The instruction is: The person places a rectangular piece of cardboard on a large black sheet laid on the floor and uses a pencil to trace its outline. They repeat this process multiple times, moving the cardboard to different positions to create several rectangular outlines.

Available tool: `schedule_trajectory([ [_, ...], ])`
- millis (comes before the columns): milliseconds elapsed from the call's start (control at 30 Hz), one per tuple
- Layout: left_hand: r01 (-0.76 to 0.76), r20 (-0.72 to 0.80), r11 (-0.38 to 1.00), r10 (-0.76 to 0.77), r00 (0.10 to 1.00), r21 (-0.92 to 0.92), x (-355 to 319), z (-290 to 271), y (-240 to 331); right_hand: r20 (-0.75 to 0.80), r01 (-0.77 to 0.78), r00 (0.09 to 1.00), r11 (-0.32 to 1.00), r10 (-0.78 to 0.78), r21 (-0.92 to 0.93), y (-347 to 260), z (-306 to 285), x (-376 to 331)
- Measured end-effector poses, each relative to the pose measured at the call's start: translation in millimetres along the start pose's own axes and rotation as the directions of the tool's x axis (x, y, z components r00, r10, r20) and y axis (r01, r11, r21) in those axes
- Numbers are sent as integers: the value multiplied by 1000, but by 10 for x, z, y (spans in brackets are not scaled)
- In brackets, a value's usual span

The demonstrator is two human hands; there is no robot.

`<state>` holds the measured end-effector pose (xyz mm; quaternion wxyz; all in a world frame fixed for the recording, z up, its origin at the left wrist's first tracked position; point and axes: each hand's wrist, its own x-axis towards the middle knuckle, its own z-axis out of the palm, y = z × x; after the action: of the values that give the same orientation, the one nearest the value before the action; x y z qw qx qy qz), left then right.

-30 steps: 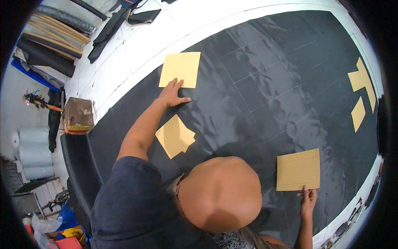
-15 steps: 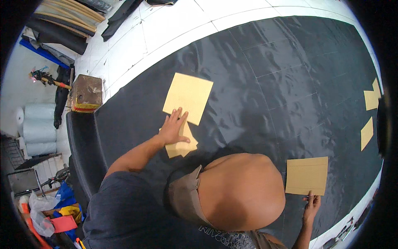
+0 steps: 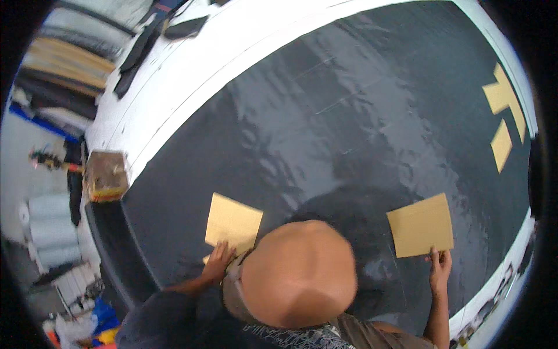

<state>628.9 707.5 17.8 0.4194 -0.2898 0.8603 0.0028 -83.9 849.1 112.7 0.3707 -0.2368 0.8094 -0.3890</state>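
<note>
Fabric [image 3: 349, 116], black and glossy, covers nearly the whole table [image 3: 192, 75] before us, and on it we are laying tan card squares. The left card [image 3: 232, 224] lies flat near the fabric's near-left edge, with a second tan piece peeking from under its lower corner; our left hand [image 3: 218, 262] rests on its near edge, fingers spread and pressing flat, gripping nothing. The right card [image 3: 421, 225] lies well apart to the right, and our right hand [image 3: 440, 269] touches its near corner with loosely extended fingertips; whether they pinch the edge we cannot tell. We judge the step to be positioning these cards on the fabric, and the next move likely calls for sliding each one true without wrinkling the cloth. Our own head [image 3: 296, 273] blocks the view between the hands. Far right lie smaller tan pieces [image 3: 504, 110], clear of us. A small brown box [image 3: 106, 176] sits at the table's left edge, out of the way.
</note>
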Motion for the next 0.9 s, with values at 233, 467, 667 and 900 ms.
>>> schedule_trajectory([
  [233, 74, -233, 651, -373, 898, -755, 856, -988, -840, -118, -26, 993, 1000, 28, 17, -52, -1, 157],
  [467, -390, -791, 857, -33, 611, -337, 3655, -3739, -1117, -273, -242, 939, 966, 209, -91, -171, -293, 265],
  [667, -554, -799, 830, 293, 526, -60, 4721, -5047, -186, -420, -100, 887, 968, 191, 229, 33, -577, -13],
  [900, -574, -780, 808, 273, 564, -132, 4814, -4849, -85, -518, -147, 755, 874, 402, 464, 185, -689, -798],
])
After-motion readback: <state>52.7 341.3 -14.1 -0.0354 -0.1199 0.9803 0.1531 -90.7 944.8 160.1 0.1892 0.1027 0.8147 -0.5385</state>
